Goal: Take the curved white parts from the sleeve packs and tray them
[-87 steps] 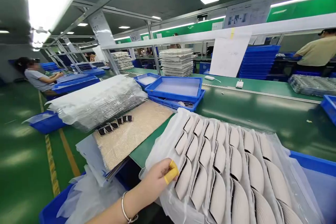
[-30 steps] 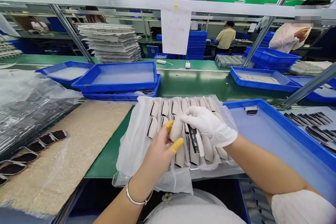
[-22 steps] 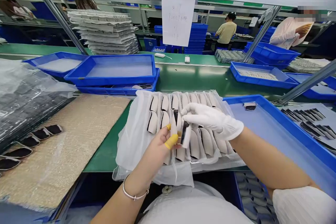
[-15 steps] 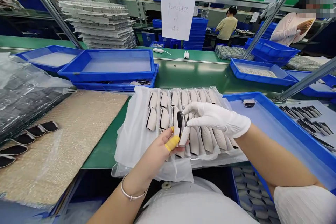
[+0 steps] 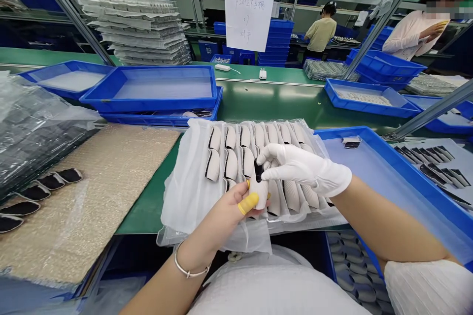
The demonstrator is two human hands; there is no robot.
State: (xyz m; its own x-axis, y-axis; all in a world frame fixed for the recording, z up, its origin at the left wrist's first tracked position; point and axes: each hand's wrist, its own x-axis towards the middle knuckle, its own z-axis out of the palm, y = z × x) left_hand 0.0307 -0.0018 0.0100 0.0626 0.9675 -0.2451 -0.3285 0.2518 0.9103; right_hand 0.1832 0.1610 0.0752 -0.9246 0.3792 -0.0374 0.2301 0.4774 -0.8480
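Between my two hands is a small curved white shell piece (image 5: 259,193) with a black part showing at its upper end. My left hand (image 5: 236,202), with yellow finger cots, grips its lower end between thumb and fingers. My right hand (image 5: 301,167), in a white glove, pinches the black upper end. Beneath both hands lies a tray lined with white foam sheet (image 5: 188,192), holding rows of similar pale curved pieces (image 5: 231,165) with black edges. My hands cover some of those pieces.
At right is a blue tray (image 5: 369,133) with one small piece (image 5: 352,143) inside. Bubble wrap (image 5: 92,197) at left carries several black-lined pieces (image 5: 51,182). Blue trays (image 5: 148,107) and a tall stack of white trays (image 5: 136,29) stand behind. Two people work farther back.
The held piece has turned from edge-on, so its white outer face now shows toward me. Both hands remain on it in nearly the same place.
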